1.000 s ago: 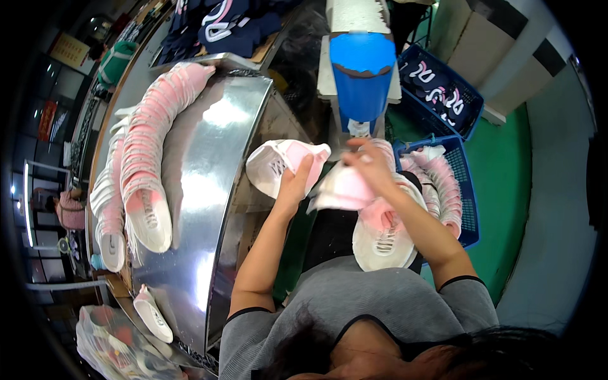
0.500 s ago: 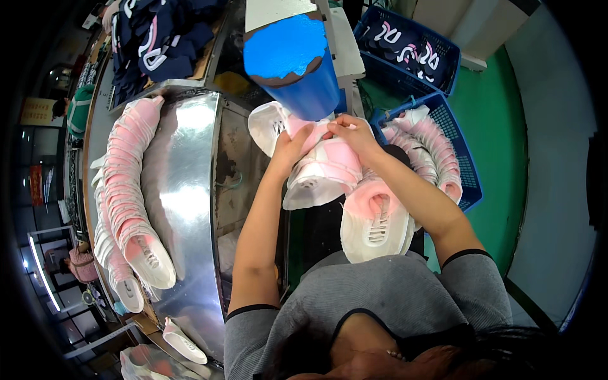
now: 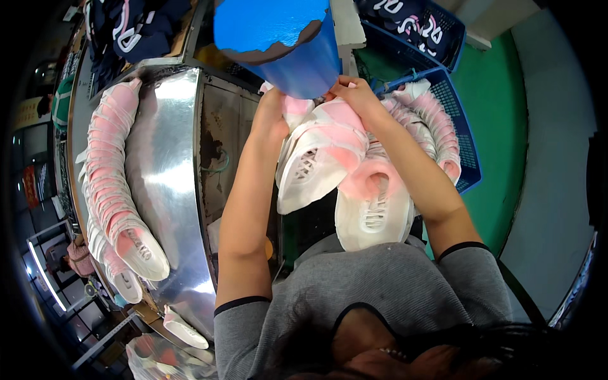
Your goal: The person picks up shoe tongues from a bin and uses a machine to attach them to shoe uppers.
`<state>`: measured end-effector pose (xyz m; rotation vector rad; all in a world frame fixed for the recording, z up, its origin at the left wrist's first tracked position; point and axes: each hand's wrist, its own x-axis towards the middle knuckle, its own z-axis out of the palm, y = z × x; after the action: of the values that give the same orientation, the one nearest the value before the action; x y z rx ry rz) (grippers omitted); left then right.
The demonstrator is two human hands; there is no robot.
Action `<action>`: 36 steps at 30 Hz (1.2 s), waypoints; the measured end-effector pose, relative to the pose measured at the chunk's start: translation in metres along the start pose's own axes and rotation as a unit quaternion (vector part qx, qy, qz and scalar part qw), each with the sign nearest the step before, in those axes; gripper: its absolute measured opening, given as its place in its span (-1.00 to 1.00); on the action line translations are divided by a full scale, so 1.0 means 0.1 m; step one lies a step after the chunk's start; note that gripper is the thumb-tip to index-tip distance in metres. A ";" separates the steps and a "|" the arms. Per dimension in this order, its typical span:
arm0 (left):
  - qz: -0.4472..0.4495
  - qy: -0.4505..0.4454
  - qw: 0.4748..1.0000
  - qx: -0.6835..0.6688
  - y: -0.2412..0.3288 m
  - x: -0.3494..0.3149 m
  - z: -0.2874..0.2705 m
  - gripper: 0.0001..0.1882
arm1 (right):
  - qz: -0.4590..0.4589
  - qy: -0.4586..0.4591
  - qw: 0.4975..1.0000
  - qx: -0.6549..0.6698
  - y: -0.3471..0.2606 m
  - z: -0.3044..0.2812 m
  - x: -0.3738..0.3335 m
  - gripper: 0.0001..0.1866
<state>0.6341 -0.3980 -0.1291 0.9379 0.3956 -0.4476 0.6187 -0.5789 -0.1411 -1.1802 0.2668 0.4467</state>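
Observation:
Under the blue machine head [image 3: 291, 57], a pink and white shoe upper [image 3: 297, 109] is between my hands. My left hand [image 3: 271, 114] is closed on its left part, the fingertips mostly hidden by the machine head and the upper. With bent fingers, my right hand [image 3: 356, 100] pinches the edge of the upper just right of the machine head. Another pink and white upper [image 3: 316, 158] with lace slots hangs below my hands. Beside it, more uppers in a stack [image 3: 375, 212] lie across my lap, under my right forearm.
A shiny metal table [image 3: 168, 158] stands at left, bearing long nested rows of uppers [image 3: 114, 171] and a single upper [image 3: 185, 329]. At right, a blue basket [image 3: 470, 155] holds more uppers. Dark blue pieces [image 3: 142, 31] lie far left; another blue basket [image 3: 457, 44] holds similar ones.
The whole view has shifted, with the machine head now larger and covering more of the upper. My left hand has turned, hiding its thumb. The hanging upper has swung lower and shows more of its toe.

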 end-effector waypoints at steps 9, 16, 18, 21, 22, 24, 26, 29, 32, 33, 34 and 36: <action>0.223 0.161 0.959 0.072 -0.08 -1.16 -0.08 -0.59 | -0.025 0.088 0.995 -0.048 0.15 -0.30 -0.02 -0.68; 0.174 0.126 0.936 0.279 -0.99 -1.61 -0.07 -0.55 | 0.017 0.041 0.989 -0.143 0.36 0.14 -0.44 -0.69; 0.199 0.115 0.951 0.209 -0.83 -1.50 0.13 -0.55 | -0.008 0.029 0.997 -0.069 0.41 0.20 -0.46 -0.69; 0.190 0.105 0.965 0.149 -0.72 -1.44 0.05 -0.54 | -0.183 0.068 0.976 -0.096 0.44 -0.04 -0.38 -0.76; 0.156 0.111 0.968 0.161 -0.65 -1.43 -0.03 -0.54 | -0.183 0.073 0.976 -0.093 0.42 -0.14 -0.39 -0.76; 0.203 0.111 0.957 0.175 -0.44 -1.41 0.00 -0.57 | -0.148 0.125 0.977 -0.093 0.30 -0.27 -0.42 -0.81; 0.219 0.103 0.935 0.260 -0.28 -1.30 0.02 -0.58 | -0.211 0.055 0.956 -0.197 0.30 -0.10 -0.48 -0.68; 0.196 0.053 0.931 0.302 -0.17 -1.09 0.00 -0.61 | -0.255 0.081 0.900 -0.343 0.12 0.19 -0.60 -0.63; 0.204 0.024 0.919 0.336 -0.13 -0.91 0.04 -0.62 | -0.211 0.016 0.909 -0.360 0.13 0.18 -0.45 -0.69; 0.226 0.014 0.910 0.347 -0.12 -0.85 0.03 -0.63 | -0.201 0.002 0.942 -0.269 0.15 0.14 -0.39 -0.73; 0.217 0.014 0.912 0.348 -0.10 -0.80 0.04 -0.63 | -0.189 -0.010 0.966 -0.176 0.17 0.12 -0.35 -0.77; 0.217 -0.005 0.916 0.337 -0.06 -0.68 0.07 -0.64 | -0.150 -0.024 0.982 -0.111 0.18 0.04 -0.28 -0.86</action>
<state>0.5749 -0.3938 -0.0950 1.6505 -0.0018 -0.1702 0.5858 -0.5754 -0.1423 -1.4007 -0.0071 0.2434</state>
